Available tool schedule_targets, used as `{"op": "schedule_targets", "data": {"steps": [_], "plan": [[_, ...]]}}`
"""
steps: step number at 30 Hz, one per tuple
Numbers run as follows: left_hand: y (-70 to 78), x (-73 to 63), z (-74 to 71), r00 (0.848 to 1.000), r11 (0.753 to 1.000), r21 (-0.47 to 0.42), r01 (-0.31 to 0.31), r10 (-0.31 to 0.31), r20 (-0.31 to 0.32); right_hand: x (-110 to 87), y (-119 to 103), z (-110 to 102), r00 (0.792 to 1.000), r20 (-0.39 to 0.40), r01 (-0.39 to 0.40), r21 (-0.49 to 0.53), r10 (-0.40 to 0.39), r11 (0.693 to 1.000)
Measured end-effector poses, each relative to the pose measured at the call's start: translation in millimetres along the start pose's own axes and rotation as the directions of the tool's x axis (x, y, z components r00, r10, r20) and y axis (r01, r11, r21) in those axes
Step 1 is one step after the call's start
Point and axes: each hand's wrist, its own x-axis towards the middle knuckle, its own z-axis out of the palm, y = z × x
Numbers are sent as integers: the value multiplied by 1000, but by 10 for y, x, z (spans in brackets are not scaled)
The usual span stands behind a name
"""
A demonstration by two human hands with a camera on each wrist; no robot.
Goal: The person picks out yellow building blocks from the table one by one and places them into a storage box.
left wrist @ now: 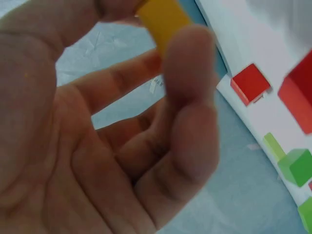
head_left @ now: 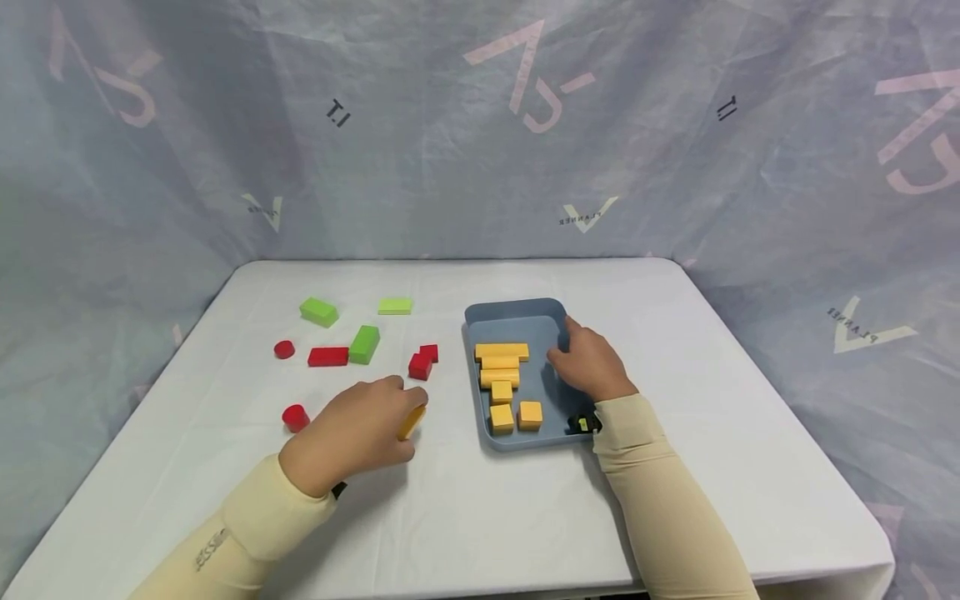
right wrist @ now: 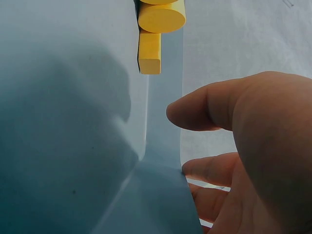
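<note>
A yellow block (head_left: 409,423) is pinched between the thumb and fingertips of my left hand (head_left: 348,433), raised over the white table left of the tray. In the left wrist view the same yellow block (left wrist: 163,22) shows only in part. My right hand (head_left: 592,364) is at the right side of a blue-grey tray (head_left: 517,310). Its fingertips touch the outside of the wall in the right wrist view, and the thumb reaches inward over the rim, apart from the wall. Along the tray's left side lie a yellow bar (head_left: 502,352), yellow cylinders (head_left: 499,379) and yellow cubes (head_left: 530,415).
Green blocks (head_left: 364,345) and a flat light-green piece (head_left: 395,306) lie toward the back left. Red cubes (head_left: 421,366), a red bar (head_left: 327,357), a red disc (head_left: 284,349) and a red cylinder (head_left: 296,418) are spread left of the tray. Grey cloth (head_left: 420,167) hangs around the table.
</note>
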Motion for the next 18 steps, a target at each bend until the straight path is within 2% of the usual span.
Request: {"op": "schedule_targets", "data": {"steps": [8,18], "plan": [[74,160,44,998,999,-14,-29,28,-61,9,7,-3,1000,5,6,0,-6,1000],[163,298,100,991,996,9,-91,92,-96,-7,-6,-12,1000,11,7,2,-7,1000]]}}
